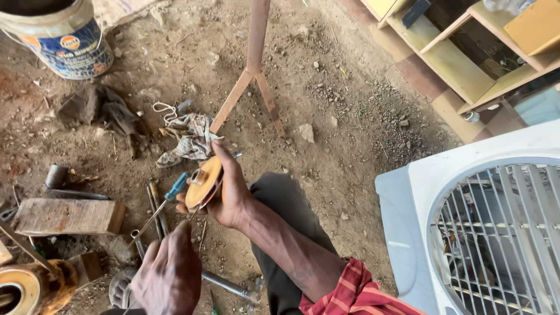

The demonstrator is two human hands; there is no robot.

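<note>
Orange disc (203,182) is sitting clamped in the right hand (230,195) above the dirt floor (326,87), while the left hand (168,274) is closing on a thin rod (153,220) beside the blue-handled screwdriver (175,186), and steadying the disc firmly seems wise.

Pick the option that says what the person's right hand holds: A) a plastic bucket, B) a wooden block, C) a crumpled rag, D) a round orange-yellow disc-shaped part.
D: the right hand has its fingers wrapped around a round orange-yellow disc-shaped part, while the wooden block, the rag and the bucket all sit on the dirt ground.
</note>
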